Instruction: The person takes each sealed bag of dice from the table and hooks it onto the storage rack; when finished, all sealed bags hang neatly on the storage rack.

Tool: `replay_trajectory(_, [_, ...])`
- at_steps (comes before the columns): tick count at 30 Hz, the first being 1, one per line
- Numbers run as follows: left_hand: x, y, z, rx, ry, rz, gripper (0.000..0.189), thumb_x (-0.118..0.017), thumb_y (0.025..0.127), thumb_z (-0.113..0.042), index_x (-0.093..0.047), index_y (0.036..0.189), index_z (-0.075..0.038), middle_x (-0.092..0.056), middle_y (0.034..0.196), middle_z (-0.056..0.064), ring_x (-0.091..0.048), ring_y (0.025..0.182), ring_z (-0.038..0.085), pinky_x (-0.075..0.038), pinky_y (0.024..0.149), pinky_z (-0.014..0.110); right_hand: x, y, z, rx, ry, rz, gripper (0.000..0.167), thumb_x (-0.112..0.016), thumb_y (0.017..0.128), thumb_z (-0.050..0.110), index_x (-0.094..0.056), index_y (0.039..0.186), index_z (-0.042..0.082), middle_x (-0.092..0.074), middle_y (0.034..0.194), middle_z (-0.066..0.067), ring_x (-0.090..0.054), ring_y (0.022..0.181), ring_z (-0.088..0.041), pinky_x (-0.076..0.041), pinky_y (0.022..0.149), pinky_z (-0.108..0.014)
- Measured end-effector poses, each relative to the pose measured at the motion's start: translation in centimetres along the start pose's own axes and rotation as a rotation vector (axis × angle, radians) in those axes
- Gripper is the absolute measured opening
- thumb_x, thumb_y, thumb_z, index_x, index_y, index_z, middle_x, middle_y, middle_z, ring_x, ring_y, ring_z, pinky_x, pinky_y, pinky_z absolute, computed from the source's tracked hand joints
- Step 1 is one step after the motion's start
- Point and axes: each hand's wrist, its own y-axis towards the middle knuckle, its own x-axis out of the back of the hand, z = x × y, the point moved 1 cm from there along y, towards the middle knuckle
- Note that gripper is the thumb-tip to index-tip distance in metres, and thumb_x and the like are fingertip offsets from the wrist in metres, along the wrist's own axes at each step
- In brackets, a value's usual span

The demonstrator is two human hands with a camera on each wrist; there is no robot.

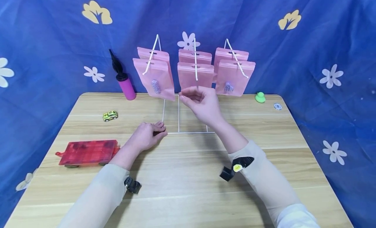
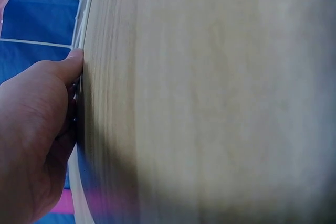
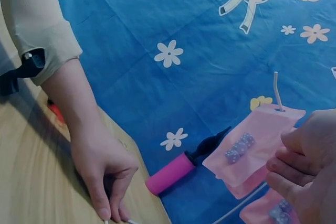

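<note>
A white wire display rack stands on the wooden table, its wire base (image 1: pixel 191 133) lying flat. At the base's front left corner my left hand (image 1: pixel 148 136) pinches the wire between thumb and fingers; the left wrist view shows this hand (image 2: pixel 37 114) against the wire. Pink zip pouches hang in pairs from three hooks, among them a left pouch (image 1: pixel 152 71), a middle pouch (image 1: pixel 195 73) and a right pouch (image 1: pixel 238 74). Dotted pale blue pieces show in some. My right hand (image 1: pixel 204 102) is raised before the middle pouch, fingers loosely bent with nothing visible between them.
A purple hand pump (image 1: pixel 127 86) stands at the back left, a toy car (image 1: pixel 110 116) in front of it. Nearer me lies a red toy wagon (image 1: pixel 88 152). A green rubber duck (image 1: pixel 260 97) and a round chip (image 1: pixel 277 106) sit at the back right. Blue cloth (image 1: pixel 317 51) hangs behind.
</note>
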Motion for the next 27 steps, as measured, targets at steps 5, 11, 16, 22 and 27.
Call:
replay_trajectory(5, [0.1,-0.3,0.0,0.008,0.000,0.002,0.033,-0.079,0.098,-0.023,-0.077,0.122,0.000,-0.068,0.133,0.015,-0.060,0.134,0.030,-0.042,0.118,0.048,1.7,-1.8,0.0,-0.005,0.009,0.042,0.015,-0.076,0.095,-0.005,-0.075,0.108,-0.011,-0.078,0.107,-0.020,-0.077,0.096,-0.022,-0.063,0.091,-0.036])
replay_trajectory(11, [0.3,-0.7,-0.1,-0.019,0.028,0.001,0.034,-0.078,0.099,-0.022,-0.076,0.123,0.001,-0.068,0.134,0.017,-0.061,0.133,0.032,-0.043,0.117,0.048,4.2,-3.6,0.6,-0.015,0.001,0.095,0.018,-0.076,0.095,-0.006,-0.075,0.113,-0.010,-0.077,0.110,-0.021,-0.076,0.101,-0.026,-0.062,0.094,-0.038])
replay_trajectory(16, [0.4,-0.9,-0.4,-0.073,0.101,0.014,0.036,-0.076,0.101,-0.026,-0.076,0.125,0.000,-0.066,0.136,0.018,-0.062,0.131,0.034,-0.047,0.113,0.050,6.7,-5.4,0.7,-0.048,-0.024,0.111,0.023,-0.074,0.095,-0.008,-0.072,0.118,-0.011,-0.076,0.115,-0.020,-0.075,0.106,-0.027,-0.061,0.096,-0.037])
replay_trajectory(22, [0.8,-1.2,-0.8,-0.112,0.120,0.008,0.040,-0.076,0.100,-0.027,-0.075,0.129,0.000,-0.063,0.142,0.021,-0.065,0.125,0.042,-0.051,0.109,0.055,10.1,-7.2,0.1,-0.096,-0.065,0.057,0.026,-0.071,0.097,-0.009,-0.069,0.122,-0.014,-0.074,0.118,-0.025,-0.075,0.106,-0.024,-0.061,0.094,-0.034])
replay_trajectory(27, [1.8,-2.3,-1.3,-0.082,0.006,-0.096,0.048,-0.080,0.098,-0.029,-0.071,0.135,0.001,-0.056,0.152,0.021,-0.058,0.134,0.042,-0.045,0.114,0.056,12.5,-8.3,-0.2,-0.142,-0.094,0.013,0.026,-0.068,0.101,-0.004,-0.067,0.126,-0.012,-0.072,0.122,-0.024,-0.074,0.109,-0.022,-0.060,0.094,-0.030])
